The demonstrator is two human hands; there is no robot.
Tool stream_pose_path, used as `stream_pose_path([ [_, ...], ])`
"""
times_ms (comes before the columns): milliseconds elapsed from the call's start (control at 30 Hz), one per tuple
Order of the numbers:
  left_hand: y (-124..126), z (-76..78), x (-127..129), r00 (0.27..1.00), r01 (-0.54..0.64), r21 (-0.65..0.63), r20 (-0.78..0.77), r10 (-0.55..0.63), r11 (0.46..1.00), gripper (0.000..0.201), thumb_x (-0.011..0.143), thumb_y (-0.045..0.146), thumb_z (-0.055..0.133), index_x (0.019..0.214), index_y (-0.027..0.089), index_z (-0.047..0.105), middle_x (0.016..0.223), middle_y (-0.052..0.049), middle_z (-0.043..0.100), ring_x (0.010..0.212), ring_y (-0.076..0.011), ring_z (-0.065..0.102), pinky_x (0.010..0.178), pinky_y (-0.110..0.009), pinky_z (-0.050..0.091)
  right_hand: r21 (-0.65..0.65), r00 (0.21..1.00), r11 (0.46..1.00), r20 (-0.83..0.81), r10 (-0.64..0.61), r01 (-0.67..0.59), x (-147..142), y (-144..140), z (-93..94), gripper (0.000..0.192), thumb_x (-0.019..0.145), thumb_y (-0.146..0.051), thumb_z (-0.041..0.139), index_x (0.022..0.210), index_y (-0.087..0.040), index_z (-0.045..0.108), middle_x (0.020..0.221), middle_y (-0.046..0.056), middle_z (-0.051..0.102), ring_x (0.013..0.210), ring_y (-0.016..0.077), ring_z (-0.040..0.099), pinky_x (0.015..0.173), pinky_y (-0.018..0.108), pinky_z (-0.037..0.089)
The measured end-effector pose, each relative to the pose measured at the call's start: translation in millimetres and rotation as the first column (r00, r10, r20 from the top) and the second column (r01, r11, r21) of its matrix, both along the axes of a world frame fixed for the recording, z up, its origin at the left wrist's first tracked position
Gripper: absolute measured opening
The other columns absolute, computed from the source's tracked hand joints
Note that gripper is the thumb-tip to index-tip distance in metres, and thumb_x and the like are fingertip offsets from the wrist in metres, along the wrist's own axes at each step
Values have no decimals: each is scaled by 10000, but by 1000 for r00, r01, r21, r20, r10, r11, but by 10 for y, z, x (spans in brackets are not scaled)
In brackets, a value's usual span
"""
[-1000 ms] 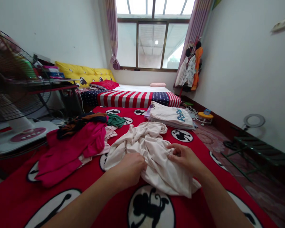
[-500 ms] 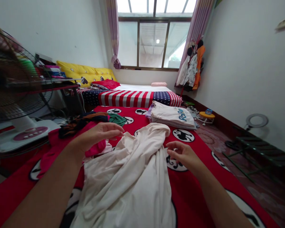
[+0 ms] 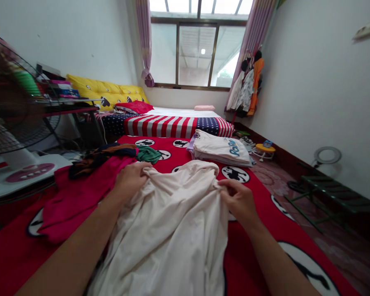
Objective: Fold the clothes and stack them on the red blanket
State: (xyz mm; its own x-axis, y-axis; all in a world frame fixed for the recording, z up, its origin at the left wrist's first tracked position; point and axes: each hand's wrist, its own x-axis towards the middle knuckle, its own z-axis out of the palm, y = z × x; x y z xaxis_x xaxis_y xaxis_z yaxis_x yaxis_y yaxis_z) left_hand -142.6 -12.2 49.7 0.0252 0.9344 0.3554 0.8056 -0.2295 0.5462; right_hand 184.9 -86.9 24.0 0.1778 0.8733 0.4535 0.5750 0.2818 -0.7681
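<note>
Cream garment (image 3: pixel 169 230), frame centre: left hand (image 3: pixel 131 179) and right hand (image 3: pixel 239 201) pinch its far edge; better keep both grips level and cloth taut.

We have one cream garment (image 3: pixel 172 230) in hand, a plain, soft, thin cloth with no print that we can see. It lies spread lengthwise on the red bed cover (image 3: pixel 259 246), running from its far end near the middle of the cover down toward us and out of the picture's lower edge. Its far end is bunched into a rounded hump with creases fanning out from it. Our left hand (image 3: pixel 130 179) pinches the far left corner, and our right hand (image 3: pixel 239 199) pinches the far right edge, both closed on the fabric. Long shallow folds run down its middle, and its left side is rumpled.
</note>
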Motion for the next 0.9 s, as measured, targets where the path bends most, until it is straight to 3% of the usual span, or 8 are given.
stream_pose_path([
  [100,29,76,-168,926,-241,256,-228,301,936,387,766,204,478,1086,237,694,1035,-101,670,918,-298,618,759,-355,469,94,934,992,-354,-48,86,290,-124,275,113,659,-219,588,735,-213,672,638,0,595,557,144,485,503,260,336],
  [267,82,18,-208,904,-233,264,-297,308,936,373,836,271,470,1145,200,668,1132,-116,623,1038,-288,571,877,-352,449,254,675,964,-725,136,80,514,-114,426,137,731,-305,561,721,-209,659,526,-47,447,438,73,352,436,211,303],
  [433,82,-27,-134,902,-126,9,-416,118,992,771,716,603,619,1365,210,482,1321,-154,533,1196,-346,494,978,-433,395,-117,863,988,-484,-146,102,387,215,-49,447,610,-377,739,999,-182,635,999,76,640,676,149,601,527,264,486],
  [567,37,-63,-126,832,-29,-118,-554,-42,993,934,620,400,728,1457,237,345,1490,-148,358,1338,-345,360,1049,-443,337,-212,989,976,-144,21,-52,114,265,-283,683,647,-375,719,1278,-198,525,1111,93,629,568,102,538,533,274,468],
  [667,18,-55,-121,815,-78,-97,-580,7,992,824,679,205,627,1456,216,353,1469,-150,394,1292,-332,430,1005,-442,390,-278,933,894,-24,360,-352,-87,86,-144,511,650,-289,726,1146,-207,636,897,21,659,584,97,506,547,235,430],
  [733,14,-20,-128,829,-115,-59,-556,63,992,743,695,128,558,1421,198,415,1393,-150,491,1215,-322,512,949,-416,438,-349,832,760,-143,536,-549,-126,-67,33,307,672,-292,724,958,-185,692,763,2,632,605,103,510,540,214,412],
  [800,14,30,-149,853,-154,-21,-507,123,988,671,709,118,525,1374,194,483,1270,-149,597,1118,-323,584,873,-393,477,-362,770,681,-332,545,-637,-46,-174,207,229,686,-339,726,834,-171,679,658,-15,584,541,87,483,479,190,374],
  [900,34,99,-182,908,-206,21,-369,199,978,550,730,152,506,1269,217,595,1095,-123,692,986,-315,647,798,-370,497,-238,794,849,-534,291,-471,230,-173,362,249,655,-366,743,792,-177,658,592,-30,547,452,68,435,394,169,327],
])
